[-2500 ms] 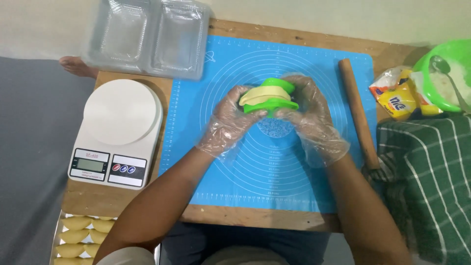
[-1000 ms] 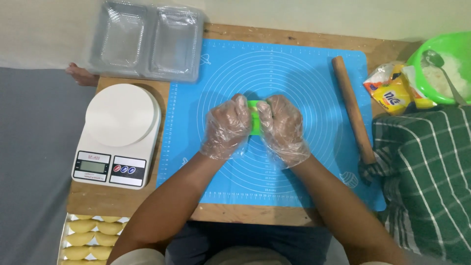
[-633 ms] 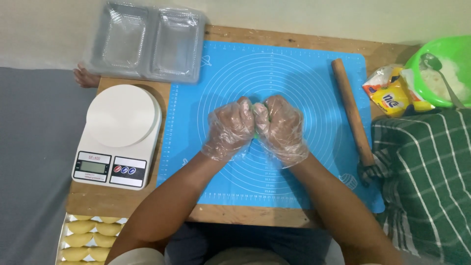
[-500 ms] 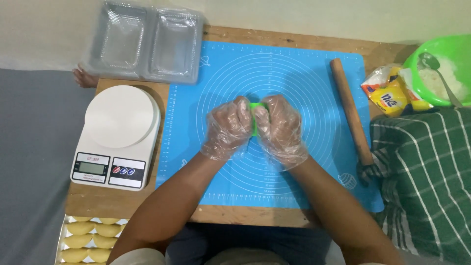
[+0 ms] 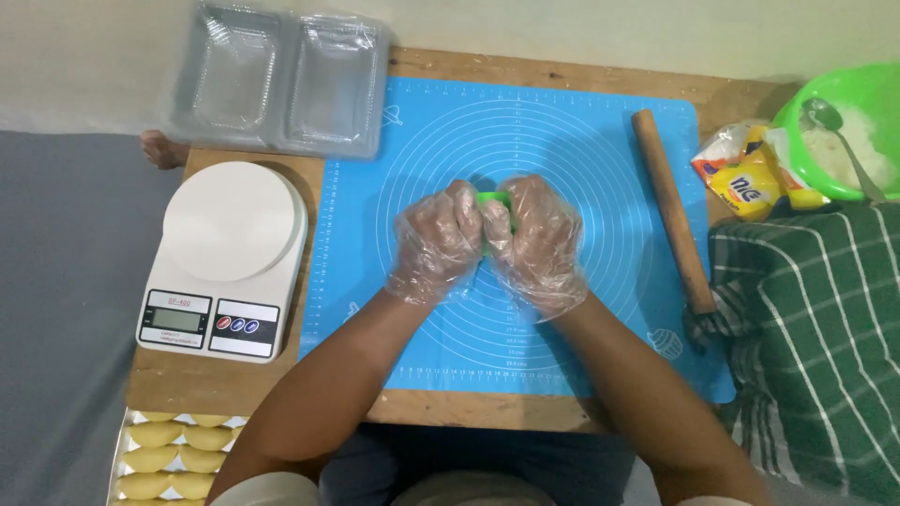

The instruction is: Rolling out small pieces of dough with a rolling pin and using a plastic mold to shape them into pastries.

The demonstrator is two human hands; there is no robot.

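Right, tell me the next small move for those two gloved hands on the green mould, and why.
Probably ease the hands apart and open the green mould. The left hand and right hand are both clamped around it over the blue mat, hiding almost all of it. Shaped pale pieces already sit on the tray at the lower left, so a pressed piece likely comes out next.
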